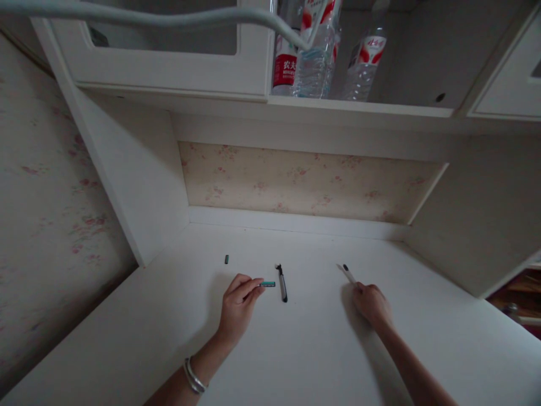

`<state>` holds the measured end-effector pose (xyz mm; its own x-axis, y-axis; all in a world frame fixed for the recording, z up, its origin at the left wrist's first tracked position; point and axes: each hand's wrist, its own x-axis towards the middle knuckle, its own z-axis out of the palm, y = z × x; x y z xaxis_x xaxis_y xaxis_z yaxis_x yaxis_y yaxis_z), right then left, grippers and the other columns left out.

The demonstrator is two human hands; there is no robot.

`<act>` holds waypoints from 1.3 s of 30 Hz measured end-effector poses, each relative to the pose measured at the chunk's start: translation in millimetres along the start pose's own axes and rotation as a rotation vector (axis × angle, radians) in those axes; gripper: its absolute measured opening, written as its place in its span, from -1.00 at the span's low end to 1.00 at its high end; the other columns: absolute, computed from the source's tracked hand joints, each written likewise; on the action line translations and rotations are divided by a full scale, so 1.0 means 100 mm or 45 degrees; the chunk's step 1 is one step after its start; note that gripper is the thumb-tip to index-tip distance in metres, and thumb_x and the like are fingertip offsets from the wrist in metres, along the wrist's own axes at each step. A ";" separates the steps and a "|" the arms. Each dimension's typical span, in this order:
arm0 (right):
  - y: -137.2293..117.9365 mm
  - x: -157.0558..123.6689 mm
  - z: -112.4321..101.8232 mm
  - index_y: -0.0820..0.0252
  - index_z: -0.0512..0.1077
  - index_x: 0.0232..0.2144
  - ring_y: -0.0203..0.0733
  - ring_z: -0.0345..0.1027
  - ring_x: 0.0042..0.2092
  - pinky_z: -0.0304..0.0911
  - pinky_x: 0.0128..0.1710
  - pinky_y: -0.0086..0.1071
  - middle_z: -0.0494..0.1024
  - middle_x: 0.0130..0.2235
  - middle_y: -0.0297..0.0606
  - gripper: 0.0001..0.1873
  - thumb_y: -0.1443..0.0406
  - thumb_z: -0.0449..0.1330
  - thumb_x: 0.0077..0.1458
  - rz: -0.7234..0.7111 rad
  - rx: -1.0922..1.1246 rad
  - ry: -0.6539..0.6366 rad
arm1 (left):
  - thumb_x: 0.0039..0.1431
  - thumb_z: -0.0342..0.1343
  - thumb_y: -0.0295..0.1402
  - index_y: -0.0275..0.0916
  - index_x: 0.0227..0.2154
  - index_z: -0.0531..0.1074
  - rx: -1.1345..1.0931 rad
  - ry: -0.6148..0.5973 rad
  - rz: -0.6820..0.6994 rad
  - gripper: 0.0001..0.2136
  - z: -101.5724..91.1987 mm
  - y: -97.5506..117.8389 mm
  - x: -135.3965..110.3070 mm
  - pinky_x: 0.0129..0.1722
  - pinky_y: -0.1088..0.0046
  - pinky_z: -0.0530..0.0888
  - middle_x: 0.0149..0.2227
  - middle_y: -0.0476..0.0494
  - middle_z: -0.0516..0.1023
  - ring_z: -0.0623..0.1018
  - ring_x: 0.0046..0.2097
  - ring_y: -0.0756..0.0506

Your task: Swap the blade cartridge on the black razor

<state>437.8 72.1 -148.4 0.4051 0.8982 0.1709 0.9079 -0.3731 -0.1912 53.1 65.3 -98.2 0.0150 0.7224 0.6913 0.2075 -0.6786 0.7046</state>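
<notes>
On the white desk my left hand pinches one end of a small teal pen part that lies flat on the surface. A black pen piece lies just right of it, apart from my fingers. A tiny teal cap sits further back on the left. My right hand is closed around the lower end of a white pen barrel with a dark tip, which points away from me. A silver bangle circles my left wrist.
The desk sits in a white alcove with side panels left and right and floral wallpaper at the back. Overhead, a shelf holds three plastic water bottles. A pale cable runs across the top.
</notes>
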 end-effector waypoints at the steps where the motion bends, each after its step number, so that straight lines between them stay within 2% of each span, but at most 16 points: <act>1: -0.01 0.01 0.01 0.26 0.52 -0.20 0.08 0.40 -0.25 0.30 -0.26 -0.26 0.43 -0.23 -0.01 -0.69 0.35 -0.03 0.25 0.003 -0.011 -0.001 | 0.21 0.14 -0.34 -0.15 -0.21 0.51 0.001 -0.003 -0.003 -0.88 0.00 0.00 0.00 -0.42 0.55 0.36 -0.35 -0.06 0.36 0.39 -0.38 0.01; 6: 0.00 0.05 0.00 0.27 0.54 -0.24 0.09 0.41 -0.26 0.31 -0.28 -0.25 0.43 -0.27 0.00 -0.67 0.31 -0.03 0.27 0.014 -0.015 -0.003 | 0.20 0.14 -0.33 -0.16 -0.22 0.52 -0.001 0.002 -0.003 -0.88 0.00 -0.01 0.00 -0.44 0.54 0.36 -0.35 -0.07 0.36 0.39 -0.39 0.00; 9: 0.00 0.04 -0.04 0.33 0.51 -0.14 0.10 0.39 -0.23 0.30 -0.27 -0.23 0.41 -0.20 0.03 -0.67 0.28 0.00 0.25 -0.002 -0.004 0.024 | 0.20 0.14 -0.32 -0.17 -0.22 0.52 -0.007 0.013 -0.009 -0.87 -0.01 -0.01 0.00 -0.45 0.54 0.35 -0.36 -0.08 0.36 0.38 -0.40 0.00; 12: -0.14 -0.05 -0.13 0.35 0.42 -0.01 0.05 0.37 -0.21 0.29 -0.23 -0.25 0.39 -0.14 -0.03 -0.61 0.26 0.00 0.22 -0.101 0.105 0.122 | 0.21 0.13 -0.32 -0.18 -0.23 0.52 -0.007 0.014 0.006 -0.87 0.00 0.00 0.01 -0.45 0.54 0.35 -0.36 -0.09 0.37 0.39 -0.39 0.00; 15: -0.50 -0.28 -0.32 0.30 0.47 -0.13 -0.01 0.37 -0.31 0.30 -0.28 -0.25 0.42 -0.25 -0.14 -0.62 0.19 -0.01 0.20 -0.383 0.478 0.266 | 0.20 0.14 -0.33 -0.17 -0.23 0.53 -0.019 0.013 0.038 -0.88 0.01 0.01 0.01 -0.45 0.55 0.36 -0.37 -0.09 0.37 0.39 -0.39 0.00; 17: -0.84 -0.51 -0.50 0.23 0.46 -0.12 -0.04 0.34 -0.39 0.30 -0.40 -0.26 0.41 -0.25 -0.17 -0.62 0.12 -0.01 0.24 -0.618 0.698 0.219 | 0.20 0.14 -0.34 -0.17 -0.23 0.53 -0.035 0.014 0.051 -0.89 0.02 0.01 0.01 -0.45 0.55 0.36 -0.37 -0.08 0.37 0.39 -0.39 0.00; 18: -1.01 -0.63 -0.60 0.20 0.44 -0.09 -0.04 0.34 -0.36 0.30 -0.43 -0.28 0.40 -0.22 -0.16 -0.64 0.11 0.00 0.26 -0.705 0.787 0.161 | 0.20 0.14 -0.35 -0.16 -0.23 0.53 -0.040 0.012 0.053 -0.89 0.02 0.01 0.01 -0.45 0.56 0.36 -0.36 -0.08 0.37 0.39 -0.39 0.00; 19: -1.18 -0.75 -0.68 0.18 0.43 -0.07 -0.02 0.33 -0.29 0.31 -0.41 -0.28 0.38 -0.18 -0.15 -0.66 0.13 0.01 0.28 -0.781 0.851 0.134 | 0.20 0.15 -0.35 -0.16 -0.23 0.53 -0.042 0.010 0.052 -0.89 0.02 0.01 0.00 -0.45 0.56 0.36 -0.37 -0.07 0.36 0.39 -0.38 0.00; 22: -1.58 -1.00 -0.86 0.13 0.37 0.01 0.04 0.27 -0.14 0.30 -0.18 -0.19 0.33 -0.12 -0.13 -0.69 0.17 0.04 0.29 -0.975 0.939 0.109 | 0.20 0.15 -0.36 -0.16 -0.23 0.52 -0.043 0.009 0.040 -0.89 0.02 0.01 0.00 -0.43 0.56 0.37 -0.36 -0.07 0.36 0.40 -0.37 0.00; 25: -1.80 -1.08 -0.90 0.12 0.36 0.02 0.05 0.25 -0.14 0.26 -0.12 -0.13 0.30 -0.11 -0.12 -0.71 0.20 0.06 0.30 -1.075 0.940 0.132 | 0.20 0.15 -0.36 -0.15 -0.22 0.52 -0.044 0.005 0.026 -0.89 0.00 0.01 0.00 -0.41 0.55 0.38 -0.35 -0.07 0.36 0.40 -0.35 0.00; 31: -1.95 -1.03 -0.85 0.14 0.36 -0.01 0.07 0.25 -0.14 0.28 -0.16 -0.12 0.30 -0.12 -0.10 -0.77 0.23 0.06 0.33 -1.166 0.896 0.167 | 0.21 0.14 -0.34 -0.16 -0.24 0.53 -0.042 0.003 0.025 -0.89 -0.01 0.03 0.01 -0.39 0.53 0.39 -0.35 -0.08 0.37 0.41 -0.34 -0.02; 36: -1.96 -1.00 -0.86 0.13 0.41 -0.10 0.04 0.28 -0.21 0.30 -0.23 -0.17 0.33 -0.19 -0.12 -0.84 0.25 0.06 0.36 -1.214 0.805 0.221 | 0.20 0.15 -0.32 -0.16 -0.26 0.53 -0.023 -0.001 0.020 -0.89 0.00 0.05 0.01 -0.40 0.54 0.39 -0.37 -0.08 0.36 0.40 -0.36 -0.01; 39: -1.94 -1.00 -0.87 0.14 0.42 -0.12 0.04 0.28 -0.22 0.30 -0.25 -0.18 0.34 -0.19 -0.11 -0.78 0.23 0.00 0.40 -1.234 0.776 0.246 | 0.20 0.14 -0.30 -0.15 -0.26 0.54 -0.038 -0.018 0.018 -0.88 0.00 0.05 0.00 -0.43 0.54 0.38 -0.37 -0.08 0.35 0.39 -0.36 -0.02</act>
<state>230.8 34.6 -44.5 -0.3739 0.6761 0.6349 0.6651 0.6726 -0.3245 54.6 61.9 -94.1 0.0312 0.7146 0.6989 0.1778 -0.6920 0.6996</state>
